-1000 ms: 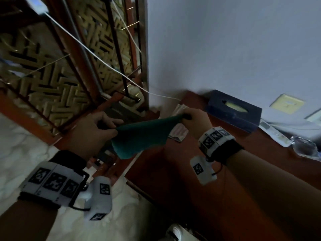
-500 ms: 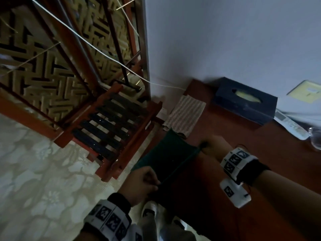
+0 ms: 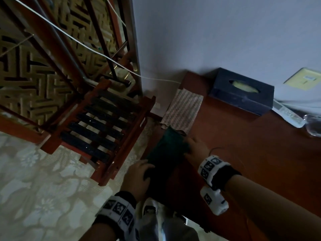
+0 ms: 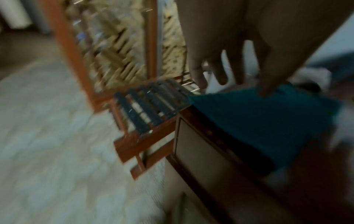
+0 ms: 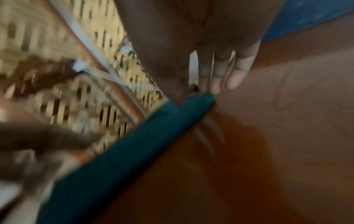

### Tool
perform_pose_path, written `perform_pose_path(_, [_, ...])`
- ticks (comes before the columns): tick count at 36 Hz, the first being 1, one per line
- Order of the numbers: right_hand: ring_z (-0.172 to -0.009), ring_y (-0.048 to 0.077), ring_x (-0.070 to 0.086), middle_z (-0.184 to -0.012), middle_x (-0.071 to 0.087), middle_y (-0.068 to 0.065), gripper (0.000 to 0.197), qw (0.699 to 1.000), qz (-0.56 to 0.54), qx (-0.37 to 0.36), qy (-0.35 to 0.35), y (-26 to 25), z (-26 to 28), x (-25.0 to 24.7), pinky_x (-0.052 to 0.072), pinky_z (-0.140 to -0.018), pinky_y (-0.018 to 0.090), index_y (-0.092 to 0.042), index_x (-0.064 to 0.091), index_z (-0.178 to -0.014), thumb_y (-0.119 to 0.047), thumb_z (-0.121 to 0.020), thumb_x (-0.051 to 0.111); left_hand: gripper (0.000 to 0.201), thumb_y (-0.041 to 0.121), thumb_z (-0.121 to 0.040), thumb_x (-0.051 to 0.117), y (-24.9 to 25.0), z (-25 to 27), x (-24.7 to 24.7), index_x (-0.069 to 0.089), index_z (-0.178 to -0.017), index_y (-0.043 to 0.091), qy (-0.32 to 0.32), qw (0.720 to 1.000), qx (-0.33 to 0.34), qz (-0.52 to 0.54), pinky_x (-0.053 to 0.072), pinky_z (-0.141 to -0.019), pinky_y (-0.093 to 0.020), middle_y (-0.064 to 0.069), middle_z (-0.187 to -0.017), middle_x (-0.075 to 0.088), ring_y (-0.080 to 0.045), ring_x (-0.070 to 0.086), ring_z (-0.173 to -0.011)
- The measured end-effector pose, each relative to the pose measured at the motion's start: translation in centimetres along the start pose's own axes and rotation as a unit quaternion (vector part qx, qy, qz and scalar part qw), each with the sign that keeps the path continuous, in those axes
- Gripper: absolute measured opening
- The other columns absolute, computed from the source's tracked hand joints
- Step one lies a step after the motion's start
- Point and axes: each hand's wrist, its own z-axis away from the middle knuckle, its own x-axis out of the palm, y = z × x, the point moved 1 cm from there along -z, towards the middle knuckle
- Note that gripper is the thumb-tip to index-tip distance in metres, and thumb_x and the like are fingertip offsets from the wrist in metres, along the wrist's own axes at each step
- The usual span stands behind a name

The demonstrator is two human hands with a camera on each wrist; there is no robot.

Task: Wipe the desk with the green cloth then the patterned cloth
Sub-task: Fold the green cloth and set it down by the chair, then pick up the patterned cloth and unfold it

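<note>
Lying along the desk [image 3: 243,153] edge, green cloth [image 3: 166,150] under both hands.

Both wrist views are smeared by motion blur, so whether the fingers [image 5: 216,81] pinch the green cloth [image 3: 166,152] or merely touch it cannot be told, and a clear object [image 3: 314,126] on the bench [image 3: 251,153] is cut off at the right edge.

We see the green cloth [image 3: 166,150] lying on the desk [image 3: 251,153] by its left edge, our left hand [image 3: 137,178] at its near end, our right hand [image 3: 196,150] at its far side, the patterned cloth [image 3: 182,110] just beyond.
</note>
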Motion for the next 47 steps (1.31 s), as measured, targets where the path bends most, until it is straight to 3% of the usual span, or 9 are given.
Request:
perform_pose_path(7, [-0.135,0.030,0.027,-0.156,0.017,0.000,0.049,0.991,0.086,-0.069,-0.080,-0.8,1.1,2.6,0.033,-0.107,0.041,-0.033,0.040,-0.141,-0.021,-0.094,0.049,0.046,0.023,-0.091,0.050,-0.4,0.5,1.3,0.046,-0.135,0.035,-0.083,0.988,0.010,-0.128,0.035,-0.106,-0.035,0.014,-0.154,0.022,-0.016,0.033,-0.134])
perform_pose_path(13, [-0.123,0.029,0.041,-0.139,0.043,0.001,0.041,0.994,0.057,-0.096,-0.004,-2.2,-0.8,0.4,0.039,-0.098,0.039,-0.030,0.053,-0.130,-0.024,-0.089,0.052,0.044,0.029,-0.093,0.048,-1.0,1.6,1.1,0.044,-0.136,0.035,-0.106,0.986,-0.012,-0.128,0.037,-0.104,-0.038,0.015,-0.152,0.021,-0.015,0.036,-0.132])
perform_pose_path(16, [-0.124,0.032,0.039,-0.142,0.039,0.003,0.034,0.997,0.044,-0.024,0.063,-2.4,-2.4,-1.6,0.040,-0.098,0.040,-0.030,0.059,-0.123,-0.027,-0.090,0.050,0.043,0.035,-0.093,0.049,-0.5,1.6,0.8,0.045,-0.136,0.034,-0.128,0.982,-0.027,-0.133,0.034,-0.105,-0.039,0.013,-0.152,0.023,-0.018,0.035,-0.133])
perform_pose_path(21, [-0.131,0.031,0.026,-0.152,0.027,-0.001,0.040,0.994,0.074,0.073,-0.032,-1.8,-4.3,-3.0,0.031,-0.103,0.042,-0.030,0.045,-0.137,-0.034,-0.097,0.042,0.042,0.044,-0.094,0.044,0.2,0.7,0.0,0.042,-0.136,0.039,-0.073,0.990,-0.018,-0.118,0.030,-0.107,-0.037,0.014,-0.147,0.032,-0.014,0.035,-0.131])
perform_pose_path(28, [-0.120,0.033,0.049,-0.134,0.051,0.015,0.044,0.986,-0.090,0.065,0.127,-0.9,-1.8,-3.7,0.038,-0.099,0.035,-0.005,0.056,-0.128,-0.026,-0.091,0.048,0.033,0.034,-0.099,0.044,3.9,-2.6,-3.0,0.053,-0.130,0.026,-0.042,0.994,0.024,0.093,0.037,-0.104,-0.031,0.007,-0.136,0.050,-0.011,0.046,-0.123])
perform_pose_path(31, [-0.123,0.025,0.047,-0.141,0.041,0.013,0.047,0.977,-0.156,0.073,0.126,-0.7,0.4,-3.9,0.035,-0.102,0.030,-0.006,0.044,-0.139,-0.017,-0.094,0.052,0.036,0.028,-0.101,0.042,7.6,-4.8,-4.6,0.048,-0.135,0.019,-0.104,0.968,-0.014,0.227,0.034,-0.098,-0.024,0.004,-0.139,0.046,-0.015,0.044,-0.127])
perform_pose_path(36, [-0.120,0.021,0.049,-0.141,0.039,0.011,0.053,0.972,-0.179,0.048,0.144,0.4,3.6,-3.3,0.039,-0.100,0.027,-0.007,0.038,-0.142,-0.016,-0.093,0.056,0.049,0.040,-0.099,0.040,13.1,-8.7,-4.2,0.036,-0.143,0.018,-0.192,0.896,-0.113,0.385,0.031,-0.111,-0.042,-0.001,-0.144,0.041,-0.024,0.039,-0.133])
perform_pose_path(40, [-0.121,0.017,0.048,-0.142,0.037,0.006,0.053,0.964,-0.213,0.067,0.148,1.5,6.2,-3.2,0.039,-0.097,0.019,-0.011,0.036,-0.144,-0.015,-0.095,0.054,0.018,0.032,-0.098,0.048,16.7,-10.0,-2.5,0.053,-0.107,0.017,-0.179,0.851,-0.142,0.472,0.045,-0.084,-0.034,0.002,-0.093,0.060,-0.014,0.059,-0.087])
perform_pose_path(47, [-0.114,0.005,0.047,-0.139,0.037,-0.001,0.055,0.949,-0.236,0.078,0.192,3.7,9.8,-3.1,0.031,-0.081,-0.005,-0.014,0.033,-0.145,-0.015,-0.095,0.054,0.059,0.034,-0.089,0.061,18.3,-11.5,1.5,0.035,-0.141,0.021,-0.179,0.910,-0.151,0.342,0.052,-0.062,-0.028,-0.010,-0.126,0.054,-0.027,0.058,-0.102])
